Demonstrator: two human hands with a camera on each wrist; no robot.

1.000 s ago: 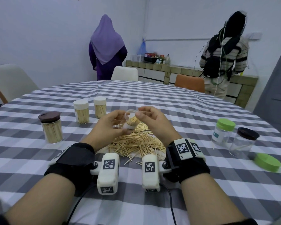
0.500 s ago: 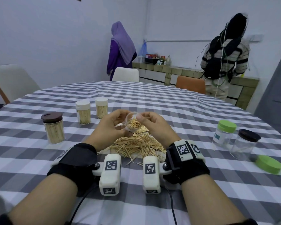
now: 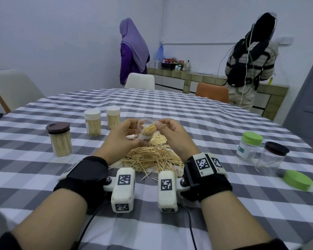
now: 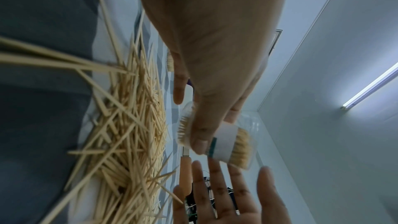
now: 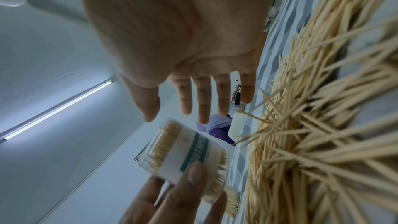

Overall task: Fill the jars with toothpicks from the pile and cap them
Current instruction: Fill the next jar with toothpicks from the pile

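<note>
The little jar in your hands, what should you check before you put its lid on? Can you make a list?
1. Small jar held firmly: ok, the left hand grips it, tilted, above the toothpick pile.
2. Jar filled: ok, toothpicks show up near its open mouth.
3. No sticks poking past the rim: cannot tell, the right hand is at the mouth.
4. Right hand free to take a lid: ok, its fingers are straight and hold nothing.
5. Matching lid within reach: cannot tell; only a loose green lid lies at the right, and it looks too wide.
</note>
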